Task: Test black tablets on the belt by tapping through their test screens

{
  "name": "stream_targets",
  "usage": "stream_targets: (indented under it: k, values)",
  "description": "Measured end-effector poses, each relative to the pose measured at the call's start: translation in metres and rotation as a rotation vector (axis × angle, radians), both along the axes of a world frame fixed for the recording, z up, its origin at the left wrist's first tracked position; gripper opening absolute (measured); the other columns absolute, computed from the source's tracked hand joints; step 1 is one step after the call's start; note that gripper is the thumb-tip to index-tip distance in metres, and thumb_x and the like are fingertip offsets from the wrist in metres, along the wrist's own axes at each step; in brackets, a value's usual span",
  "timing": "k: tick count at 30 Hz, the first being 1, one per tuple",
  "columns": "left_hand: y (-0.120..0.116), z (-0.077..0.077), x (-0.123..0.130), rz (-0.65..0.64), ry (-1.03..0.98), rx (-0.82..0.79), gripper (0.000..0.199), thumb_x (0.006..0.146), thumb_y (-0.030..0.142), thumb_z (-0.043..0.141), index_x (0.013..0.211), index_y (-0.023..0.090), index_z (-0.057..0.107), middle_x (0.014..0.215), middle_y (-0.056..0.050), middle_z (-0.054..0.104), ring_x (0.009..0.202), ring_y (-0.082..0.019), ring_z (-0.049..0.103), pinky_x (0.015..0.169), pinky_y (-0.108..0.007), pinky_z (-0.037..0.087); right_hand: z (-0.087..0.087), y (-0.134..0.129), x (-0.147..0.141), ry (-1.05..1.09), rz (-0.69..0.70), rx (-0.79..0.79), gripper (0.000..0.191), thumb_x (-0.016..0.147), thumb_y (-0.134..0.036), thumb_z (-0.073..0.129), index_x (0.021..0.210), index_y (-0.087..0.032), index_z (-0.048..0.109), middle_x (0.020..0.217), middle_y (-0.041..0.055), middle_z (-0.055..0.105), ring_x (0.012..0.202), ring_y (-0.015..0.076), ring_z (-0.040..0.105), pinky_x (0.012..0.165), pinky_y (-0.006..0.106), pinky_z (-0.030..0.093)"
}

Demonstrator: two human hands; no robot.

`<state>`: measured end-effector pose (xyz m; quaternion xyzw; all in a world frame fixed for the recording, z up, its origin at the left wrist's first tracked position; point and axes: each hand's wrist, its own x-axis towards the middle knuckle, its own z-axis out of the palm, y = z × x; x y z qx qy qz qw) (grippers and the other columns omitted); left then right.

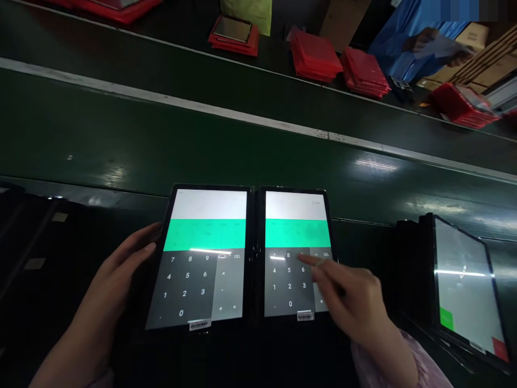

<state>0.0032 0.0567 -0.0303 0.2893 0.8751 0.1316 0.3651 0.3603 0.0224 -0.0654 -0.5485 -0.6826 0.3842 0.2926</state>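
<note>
Two tablets lie side by side, each lit with a calculator keypad under a green band. The left tablet shows a blank white display. A few characters stand at the top of the right tablet. My left hand grips the left tablet's left edge, its thumb at the rim and some fingers hidden. With its index finger stretched out, my right hand reaches over the right tablet, the fingertip at the 9 key. Its other fingers are curled in, with nothing seen in them.
At right stands another lit tablet with green and red corners. Across the green work surface, red sleeves lie in several stacks along the far side. A person in blue holds a pale sheet there. Dark devices sit at left.
</note>
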Motion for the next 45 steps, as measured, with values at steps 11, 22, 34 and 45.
stream_targets:
  k: [11,22,34,45]
  values:
    - [0.004,0.002,0.018,0.015,0.095,0.019,0.061,0.066,0.056,0.065,0.115,0.022,0.079,0.147,-0.004,0.072,0.145,-0.039,0.058,0.099,-0.040,0.065,-0.001,0.007,-0.021,0.001,0.184,0.037,0.045,0.116,-0.025,0.038,0.120,-0.007,0.079,0.078,0.0065,0.082,0.042,0.0061,0.056,0.043,0.018,0.042]
    - [0.014,0.007,0.032,0.122,0.216,-0.059,0.067,0.063,0.054,0.062,0.121,0.026,0.081,0.119,-0.005,0.081,0.126,-0.039,0.069,0.099,-0.046,0.065,-0.017,0.002,0.004,-0.214,-0.263,-0.071,0.049,0.112,-0.035,0.044,0.084,-0.015,0.080,0.047,-0.0034,0.057,0.034,0.0053,0.035,0.037,0.019,0.029]
    - [0.009,-0.005,-0.004,-0.093,0.063,-0.002,0.057,0.081,0.057,0.067,0.127,0.027,0.078,0.136,-0.003,0.077,0.129,-0.035,0.070,0.089,-0.038,0.068,-0.015,0.002,0.000,-0.207,-0.256,-0.143,0.055,0.111,-0.043,0.042,0.082,-0.017,0.080,0.058,0.0028,0.071,0.035,0.0065,0.042,0.038,0.020,0.033]
    - [0.031,-0.015,0.000,-0.073,-0.261,0.022,0.058,0.093,0.057,0.061,0.142,0.026,0.065,0.153,-0.007,0.067,0.151,-0.037,0.052,0.122,-0.051,0.048,0.017,0.041,-0.080,-0.157,0.243,-0.052,0.040,0.113,-0.026,0.044,0.133,-0.015,0.077,0.092,0.0067,0.085,0.063,0.0138,0.075,0.051,0.023,0.049]
